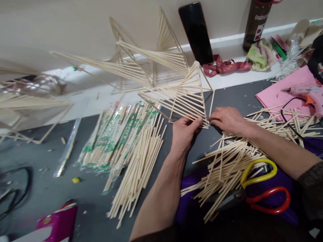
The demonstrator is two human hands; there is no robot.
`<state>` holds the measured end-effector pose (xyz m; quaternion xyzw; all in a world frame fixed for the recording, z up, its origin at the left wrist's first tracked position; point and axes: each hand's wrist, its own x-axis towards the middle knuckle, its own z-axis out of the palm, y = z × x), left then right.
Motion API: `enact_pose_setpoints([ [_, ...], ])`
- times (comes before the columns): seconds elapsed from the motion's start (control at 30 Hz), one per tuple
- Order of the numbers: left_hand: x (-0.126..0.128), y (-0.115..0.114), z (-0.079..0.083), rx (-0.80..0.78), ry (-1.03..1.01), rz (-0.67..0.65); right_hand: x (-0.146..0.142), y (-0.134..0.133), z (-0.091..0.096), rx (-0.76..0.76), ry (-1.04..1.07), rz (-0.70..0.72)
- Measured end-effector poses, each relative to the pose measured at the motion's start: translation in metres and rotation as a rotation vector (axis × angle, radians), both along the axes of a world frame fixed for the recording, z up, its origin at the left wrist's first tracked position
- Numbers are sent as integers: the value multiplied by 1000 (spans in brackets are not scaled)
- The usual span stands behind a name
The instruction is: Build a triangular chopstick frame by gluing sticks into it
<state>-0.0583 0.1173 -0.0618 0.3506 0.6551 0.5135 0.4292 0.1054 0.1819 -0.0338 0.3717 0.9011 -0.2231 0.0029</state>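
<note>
A structure of glued wooden sticks [174,84], made of fanned triangular panels, stands on the grey table [47,191]. My left hand [183,132] grips the lower edge of its nearest triangle, thumb on the sticks. My right hand [227,119] pinches the same panel's bottom right corner, fingers closed on a stick end. A loose pile of bare sticks [227,168] lies under my right forearm. Another bundle of sticks [141,164] lies left of my left arm.
Wrapped chopstick packets [113,137] lie at centre left. Scissors with yellow and red handles [262,188] rest on the loose sticks. A glue gun [302,92] sits on pink paper [277,92]. A phone [196,32] and a dark bottle [256,25] stand against the wall.
</note>
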Motion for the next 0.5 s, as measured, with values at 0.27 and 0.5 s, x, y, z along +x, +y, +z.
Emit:
enact_pose_setpoints([
  [0.27,-2,0,-5,27,-13,-19,-7,3,1,-48,13,3],
  [0.5,-2,1,-3,23,-53,-25,-7,7,-3,-129,118,-13],
])
